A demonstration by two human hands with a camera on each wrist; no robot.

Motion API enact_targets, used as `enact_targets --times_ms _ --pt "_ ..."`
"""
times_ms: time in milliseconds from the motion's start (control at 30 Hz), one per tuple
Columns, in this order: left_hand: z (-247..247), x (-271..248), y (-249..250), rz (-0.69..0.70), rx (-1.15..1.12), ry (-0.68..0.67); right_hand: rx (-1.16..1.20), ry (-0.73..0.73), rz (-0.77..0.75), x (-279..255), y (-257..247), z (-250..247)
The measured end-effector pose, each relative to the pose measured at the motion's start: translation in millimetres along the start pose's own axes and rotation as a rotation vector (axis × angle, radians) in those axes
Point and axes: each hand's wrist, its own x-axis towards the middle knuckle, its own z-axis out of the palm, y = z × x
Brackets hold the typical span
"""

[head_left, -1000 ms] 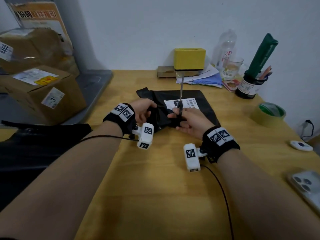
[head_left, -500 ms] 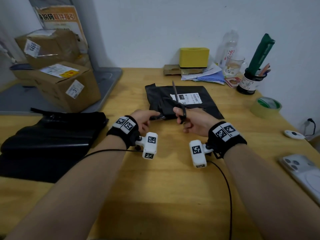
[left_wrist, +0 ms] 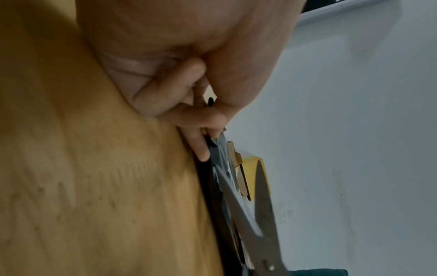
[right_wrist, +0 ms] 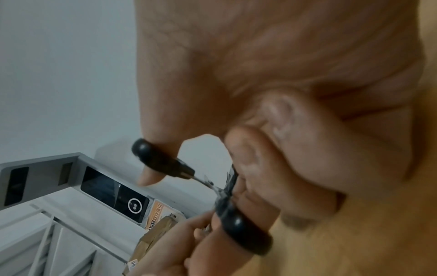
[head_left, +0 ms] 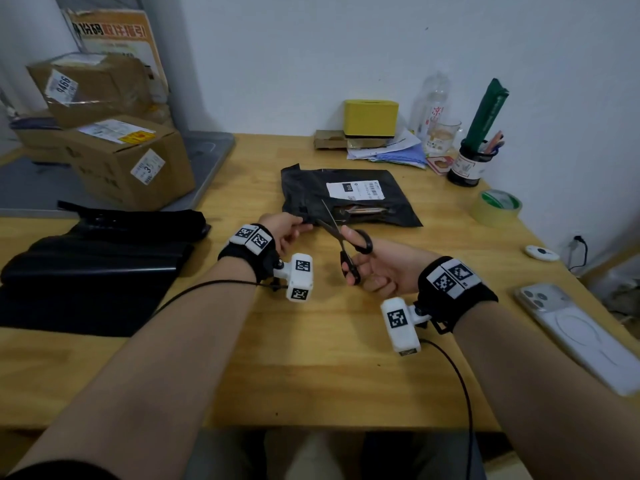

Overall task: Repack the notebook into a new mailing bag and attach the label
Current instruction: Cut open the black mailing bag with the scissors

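Observation:
A black mailing bag [head_left: 311, 188] with a white label [head_left: 355, 190] lies mid-table. A slit along its near edge shows the notebook [head_left: 362, 211] inside. My left hand [head_left: 300, 226] pinches the bag's near-left corner; the left wrist view shows the fingertips [left_wrist: 203, 149] on the bag's edge [left_wrist: 217, 149]. My right hand [head_left: 356, 261] grips black-handled scissors [head_left: 341, 237], thumb and fingers through the loops [right_wrist: 241, 229]. The blades [left_wrist: 250, 205] stand apart at the bag's near edge beside my left fingers.
A stack of black mailing bags [head_left: 93, 258] lies at the left. Cardboard boxes [head_left: 128, 161] stand behind it. At the right are a tape roll [head_left: 495, 207], a pen cup [head_left: 467, 166], a small white device [head_left: 541, 252] and a phone [head_left: 575, 334]. A yellow box [head_left: 370, 117] is at the back.
The scissors swung from pointing straight away over the bag to tilting left, with blades now apart at the near edge. My right hand drew back toward me. The slit now shows the notebook.

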Motion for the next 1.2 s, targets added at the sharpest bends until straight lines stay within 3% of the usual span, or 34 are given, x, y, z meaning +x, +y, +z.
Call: enact_targets --times_ms 333,633,1200 --pt "3 3 1 -0.017 -0.05 0.036 0.046 -0.079 0.082 7 0 6" --pt "7 10 1 0.135 -0.011 0.153 0.15 -0.074 0.079 29 -15 11" --pt "-3 14 -2 0.199 -0.059 -0.019 0.116 0.017 0.055 49 -29 26"
